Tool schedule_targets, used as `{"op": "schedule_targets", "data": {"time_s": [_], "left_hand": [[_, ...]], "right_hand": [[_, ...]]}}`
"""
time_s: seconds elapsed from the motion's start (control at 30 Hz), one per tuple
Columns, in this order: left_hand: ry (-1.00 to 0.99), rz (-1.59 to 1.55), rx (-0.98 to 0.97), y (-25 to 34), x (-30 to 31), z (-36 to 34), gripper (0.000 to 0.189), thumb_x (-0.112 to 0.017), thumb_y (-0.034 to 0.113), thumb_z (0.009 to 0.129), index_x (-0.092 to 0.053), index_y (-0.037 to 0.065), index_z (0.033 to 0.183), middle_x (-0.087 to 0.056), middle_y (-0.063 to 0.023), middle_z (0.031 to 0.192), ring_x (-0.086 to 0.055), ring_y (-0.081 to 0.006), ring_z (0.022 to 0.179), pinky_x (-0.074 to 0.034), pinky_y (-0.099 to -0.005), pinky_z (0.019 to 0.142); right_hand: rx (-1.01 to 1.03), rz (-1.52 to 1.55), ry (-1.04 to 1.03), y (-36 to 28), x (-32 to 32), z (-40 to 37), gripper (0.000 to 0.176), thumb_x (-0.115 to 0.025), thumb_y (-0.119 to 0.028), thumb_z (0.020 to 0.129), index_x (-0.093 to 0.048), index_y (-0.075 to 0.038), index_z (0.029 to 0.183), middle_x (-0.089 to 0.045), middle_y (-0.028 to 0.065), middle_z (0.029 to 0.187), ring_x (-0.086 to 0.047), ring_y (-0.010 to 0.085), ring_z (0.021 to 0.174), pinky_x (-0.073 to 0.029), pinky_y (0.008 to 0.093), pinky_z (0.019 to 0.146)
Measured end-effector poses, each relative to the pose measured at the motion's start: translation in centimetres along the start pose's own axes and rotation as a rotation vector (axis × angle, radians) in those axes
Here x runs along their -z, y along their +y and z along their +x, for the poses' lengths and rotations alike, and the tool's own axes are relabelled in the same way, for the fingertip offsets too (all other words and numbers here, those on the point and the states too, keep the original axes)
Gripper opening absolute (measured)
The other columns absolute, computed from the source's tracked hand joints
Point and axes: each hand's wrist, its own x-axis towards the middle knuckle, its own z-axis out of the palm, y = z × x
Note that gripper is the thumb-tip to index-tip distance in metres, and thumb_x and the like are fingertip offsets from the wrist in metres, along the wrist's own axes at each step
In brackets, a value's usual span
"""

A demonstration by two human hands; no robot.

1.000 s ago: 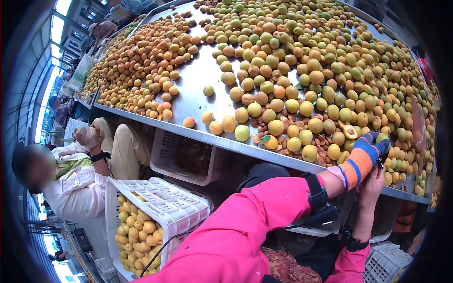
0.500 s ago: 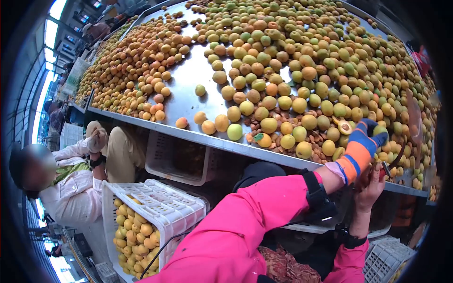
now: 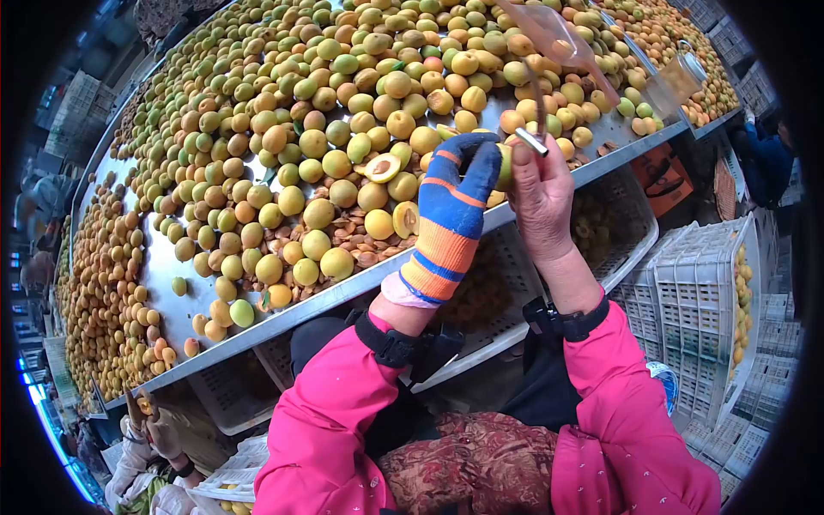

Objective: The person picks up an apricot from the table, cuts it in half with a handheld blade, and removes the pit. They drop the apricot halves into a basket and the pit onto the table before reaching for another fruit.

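Observation:
My left hand (image 3: pixel 459 193), in a blue and orange striped knit glove, is closed around a yellow-green apricot (image 3: pixel 505 169) above the table's front edge. Beside it, my bare right hand (image 3: pixel 542 193) grips a small knife (image 3: pixel 532 142), a metal part showing by the thumb. The two hands nearly meet at the fruit. Left of the glove lie a cut apricot half (image 3: pixel 382 168), its cavity facing up, and a second cut piece (image 3: pixel 405 219). Brown apricot pits (image 3: pixel 369 246) are scattered among whole apricots (image 3: pixel 318 213) along the table edge.
The metal table (image 3: pixel 163 273) is heaped with apricots. A clear plastic sheet (image 3: pixel 558 39) and a plastic jar (image 3: pixel 678 81) stand at its right. Crates (image 3: pixel 699 283) are stacked at right, with a crate (image 3: pixel 631 225) under the table edge. Another person's hand (image 3: pixel 163 429) shows lower left.
The view has swung to the right. My left hand has come back from the heap with the apricot and is now beside my right hand, which still holds the knife.

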Motion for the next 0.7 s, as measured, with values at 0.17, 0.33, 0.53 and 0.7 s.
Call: {"op": "schedule_targets", "data": {"time_s": [0.17,0.33,0.53,0.7], "left_hand": [[0.095,0.526,-0.299,-2.2,0.2,-0.5,0.030,-0.049,0.008,0.088,-0.050,-0.002,0.116,-0.051,-0.0197,0.108,-0.052,-0.0303,0.096,-0.043,-0.0336,0.083],[0.220,0.414,-0.156,-2.8,-0.7,-0.3,0.037,-0.045,0.009,0.090,-0.042,-0.005,0.123,-0.048,-0.0208,0.110,-0.050,-0.0339,0.100,-0.041,-0.0366,0.087],[0.195,0.261,-0.154,-2.5,-0.3,0.3,0.029,-0.043,0.018,0.093,-0.047,-0.004,0.112,-0.051,-0.0132,0.101,-0.050,-0.0220,0.091,-0.042,-0.0308,0.080],[0.342,1.025,-0.665,-3.8,0.5,0.2,0.022,-0.044,0.015,0.092,-0.051,-0.002,0.104,-0.053,-0.0097,0.097,-0.050,-0.0172,0.086,-0.042,-0.0292,0.075]], "right_hand": [[0.178,-0.105,-0.048,0.6,-0.3,-0.5,0.037,-0.056,-0.040,0.088,-0.051,-0.003,0.091,-0.043,-0.0055,0.067,-0.036,0.0023,0.063,-0.032,0.0175,0.054],[0.032,0.074,-0.011,1.1,-0.9,-0.4,0.038,-0.056,-0.041,0.087,-0.051,-0.003,0.089,-0.042,-0.0062,0.065,-0.036,0.0024,0.061,-0.031,0.0178,0.053],[0.082,-0.051,-0.090,1.0,-0.5,-0.1,0.037,-0.058,-0.040,0.086,-0.051,-0.003,0.088,-0.044,-0.0044,0.061,-0.039,0.0027,0.060,-0.034,0.0193,0.051],[0.064,-0.012,-0.060,1.3,-1.8,-1.0,0.038,-0.058,-0.041,0.086,-0.049,-0.004,0.087,-0.047,-0.0023,0.066,-0.041,0.0036,0.064,-0.037,0.0194,0.055]]}}
